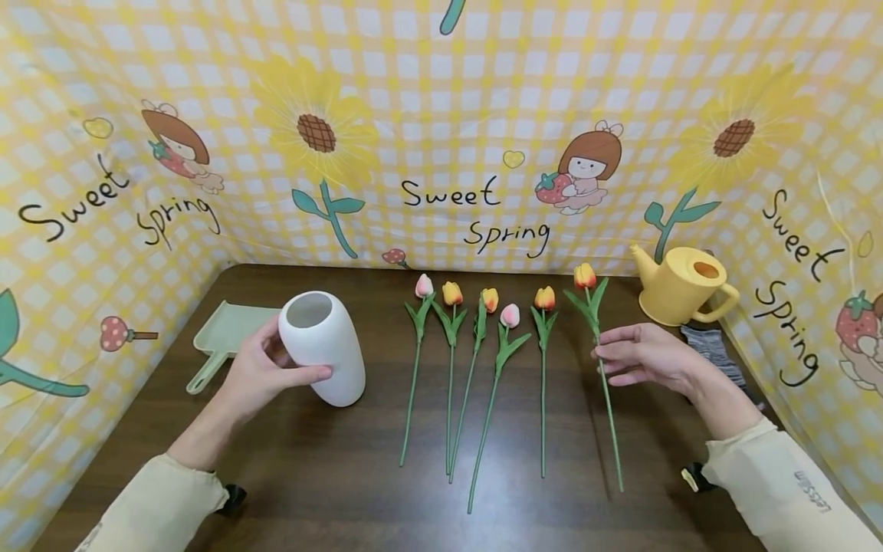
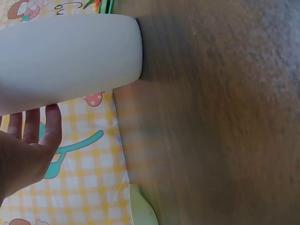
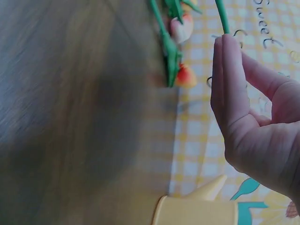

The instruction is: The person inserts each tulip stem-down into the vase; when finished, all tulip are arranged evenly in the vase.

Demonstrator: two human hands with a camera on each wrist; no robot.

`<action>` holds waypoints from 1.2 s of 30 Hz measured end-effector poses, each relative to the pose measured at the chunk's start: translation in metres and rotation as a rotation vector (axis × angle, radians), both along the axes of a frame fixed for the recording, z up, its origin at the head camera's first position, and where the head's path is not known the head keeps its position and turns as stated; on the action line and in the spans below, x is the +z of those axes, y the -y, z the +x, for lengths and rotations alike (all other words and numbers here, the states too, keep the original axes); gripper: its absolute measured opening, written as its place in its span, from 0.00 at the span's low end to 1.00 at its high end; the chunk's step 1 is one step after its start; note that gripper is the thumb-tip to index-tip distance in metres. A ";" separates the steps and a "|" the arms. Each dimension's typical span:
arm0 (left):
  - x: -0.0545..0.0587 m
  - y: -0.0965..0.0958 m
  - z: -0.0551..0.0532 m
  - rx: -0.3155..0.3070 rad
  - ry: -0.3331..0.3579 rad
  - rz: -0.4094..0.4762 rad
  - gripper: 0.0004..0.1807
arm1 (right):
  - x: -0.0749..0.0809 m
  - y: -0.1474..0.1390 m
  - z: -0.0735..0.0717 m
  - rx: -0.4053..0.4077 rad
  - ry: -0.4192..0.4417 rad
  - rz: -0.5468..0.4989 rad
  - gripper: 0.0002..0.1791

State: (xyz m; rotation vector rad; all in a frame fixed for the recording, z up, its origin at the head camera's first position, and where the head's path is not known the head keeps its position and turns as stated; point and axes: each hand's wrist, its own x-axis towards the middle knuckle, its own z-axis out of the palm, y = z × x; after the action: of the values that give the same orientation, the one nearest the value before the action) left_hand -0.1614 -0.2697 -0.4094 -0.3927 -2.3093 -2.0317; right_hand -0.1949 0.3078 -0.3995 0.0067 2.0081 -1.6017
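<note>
My left hand (image 1: pixel 258 368) grips a white vase (image 1: pixel 341 368) round its side, thumb at the front; its round mouth faces up. In the left wrist view, fingertips touch the wall of the vase (image 2: pixel 79 58), whose base end is close over the table. My right hand (image 1: pixel 648 356) pinches the green stem of an orange-red artificial tulip (image 1: pixel 585 277) just below its leaves. The right wrist view shows the stem (image 3: pixel 222 16) at the fingertips. Between the hands, several more tulips lie side by side, among them a pink one (image 1: pixel 510 316) and an orange one (image 1: pixel 545 299).
A yellow watering can (image 1: pixel 672 295) stands at the back right, with a grey knitted cloth (image 1: pixel 717 356) beside it. On the left lies a pale green dustpan-like scoop (image 1: pixel 231 330). Checked yellow fabric (image 1: pixel 455 115) walls the dark wooden table (image 1: pixel 386 506) at the back and sides.
</note>
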 end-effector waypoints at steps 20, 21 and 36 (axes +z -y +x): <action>-0.001 0.000 -0.001 0.002 0.001 -0.031 0.45 | 0.020 0.049 0.006 0.060 -0.037 -0.264 0.07; 0.000 0.001 -0.001 0.001 0.001 -0.025 0.45 | 0.021 0.054 0.005 0.054 -0.042 -0.282 0.07; -0.002 0.001 -0.003 0.007 -0.011 -0.056 0.45 | 0.049 0.118 0.000 0.013 -0.187 -0.470 0.05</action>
State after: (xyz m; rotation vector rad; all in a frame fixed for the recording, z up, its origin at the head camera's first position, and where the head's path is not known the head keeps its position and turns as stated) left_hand -0.1647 -0.2706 -0.4113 -0.3965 -2.3613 -1.9605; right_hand -0.1947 0.1894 -0.3507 -0.3428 1.7064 -2.0922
